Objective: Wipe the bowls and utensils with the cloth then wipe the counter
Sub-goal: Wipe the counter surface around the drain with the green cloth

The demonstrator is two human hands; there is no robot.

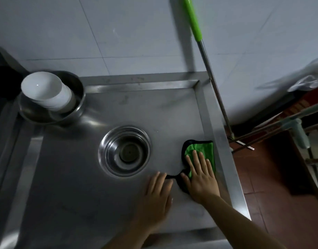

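Note:
A green cloth with a black edge lies flat on the steel counter near its right rim. My right hand presses on the cloth with straight, spread fingers. Just left of it, my left hand rests flat on the steel, its fingertips touching the cloth's black edge. A stack of white bowls leans inside a steel basin at the back left. A steel bowl sits upright in the middle of the counter.
A mop handle with a green grip leans against the tiled wall at the counter's back right corner. To the right, past the counter's raised rim, are a red tiled floor and a metal rack.

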